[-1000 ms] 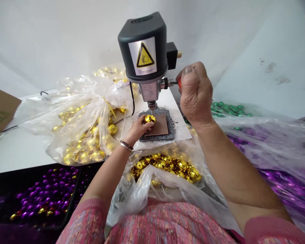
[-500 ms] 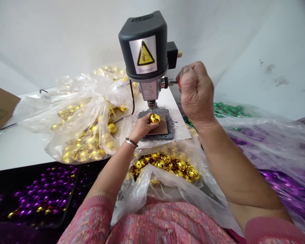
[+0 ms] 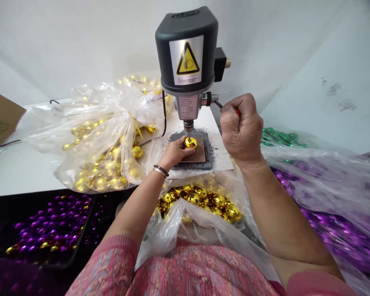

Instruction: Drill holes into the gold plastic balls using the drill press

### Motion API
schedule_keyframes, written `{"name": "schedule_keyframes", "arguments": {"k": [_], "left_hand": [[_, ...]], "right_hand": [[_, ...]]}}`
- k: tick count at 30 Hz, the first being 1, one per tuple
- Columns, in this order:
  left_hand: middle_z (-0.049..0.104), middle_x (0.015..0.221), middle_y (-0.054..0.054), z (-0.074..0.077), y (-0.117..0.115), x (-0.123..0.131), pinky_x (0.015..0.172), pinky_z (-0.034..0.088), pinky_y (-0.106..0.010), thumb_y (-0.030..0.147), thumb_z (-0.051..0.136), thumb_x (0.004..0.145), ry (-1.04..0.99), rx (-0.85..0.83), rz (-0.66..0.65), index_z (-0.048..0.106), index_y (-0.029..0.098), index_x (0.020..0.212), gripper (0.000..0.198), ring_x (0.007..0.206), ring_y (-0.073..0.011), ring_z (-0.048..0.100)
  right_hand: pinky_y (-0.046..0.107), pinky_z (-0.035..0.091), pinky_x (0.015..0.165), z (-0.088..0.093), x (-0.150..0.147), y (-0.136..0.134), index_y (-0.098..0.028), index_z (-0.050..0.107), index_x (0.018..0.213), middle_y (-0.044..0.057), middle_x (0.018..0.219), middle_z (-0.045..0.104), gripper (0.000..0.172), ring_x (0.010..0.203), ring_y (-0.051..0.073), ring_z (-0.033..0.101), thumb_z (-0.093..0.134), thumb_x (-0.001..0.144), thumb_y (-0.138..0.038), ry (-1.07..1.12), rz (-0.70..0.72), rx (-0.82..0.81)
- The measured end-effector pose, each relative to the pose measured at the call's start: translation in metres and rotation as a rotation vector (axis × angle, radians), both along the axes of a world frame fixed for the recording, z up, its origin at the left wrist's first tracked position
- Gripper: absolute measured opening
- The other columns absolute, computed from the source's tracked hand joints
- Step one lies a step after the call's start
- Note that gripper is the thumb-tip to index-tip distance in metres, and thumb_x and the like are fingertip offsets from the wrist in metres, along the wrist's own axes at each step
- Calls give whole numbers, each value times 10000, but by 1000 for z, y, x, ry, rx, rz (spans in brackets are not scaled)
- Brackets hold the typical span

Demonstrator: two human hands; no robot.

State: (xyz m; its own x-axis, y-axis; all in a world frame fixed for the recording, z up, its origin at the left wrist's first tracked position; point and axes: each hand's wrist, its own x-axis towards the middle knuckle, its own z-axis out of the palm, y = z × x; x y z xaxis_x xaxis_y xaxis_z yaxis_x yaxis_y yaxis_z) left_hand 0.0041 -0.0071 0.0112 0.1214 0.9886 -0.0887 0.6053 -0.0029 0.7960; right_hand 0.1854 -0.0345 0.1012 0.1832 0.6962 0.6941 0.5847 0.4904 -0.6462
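Observation:
A small black bench drill [image 3: 187, 49] stands on a white table, its bit touching a shiny gold ball [image 3: 190, 142]. My left hand [image 3: 173, 153] pinches that ball and holds it on the brown pad of the drill's grey base [image 3: 208, 153]. My right hand [image 3: 241, 128] is a fist around the drill's red-handled lever [image 3: 237, 112], pulled down beside the machine.
A clear bag of gold balls [image 3: 101, 139] lies left of the drill. A second open bag of gold balls [image 3: 203, 201] sits at my lap. Purple beads [image 3: 49, 226] fill a dark tray at lower left. Bags of purple [image 3: 336, 197] and green beads [image 3: 280, 137] lie right.
My right hand has pulled the lever downward, and the drill bit has come down onto the gold ball. My left hand shifted the ball slightly right under the bit.

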Motion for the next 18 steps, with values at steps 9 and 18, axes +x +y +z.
{"name": "schedule_keyframes", "arguments": {"k": [9, 18], "left_hand": [[755, 1137, -46, -3, -2, -1, 900, 513, -278, 284, 769, 775, -10, 6, 13, 611, 160, 1397, 654, 992, -199, 668], [762, 1101, -63, -5, -2, -3, 916, 514, -287, 288, 793, 756, -58, -10, 22, 606, 137, 1411, 698, 966, -194, 675]], "right_hand": [[299, 512, 746, -24, 0, 4, -222, 504, 874, 15, 796, 593, 290, 715, 112, 565, 328, 992, -419, -28, 17, 109], [289, 498, 748, -44, -4, 10, -211, 527, 902, 2, 759, 561, 297, 714, 104, 568, 359, 996, -438, 59, 24, 194]]}}
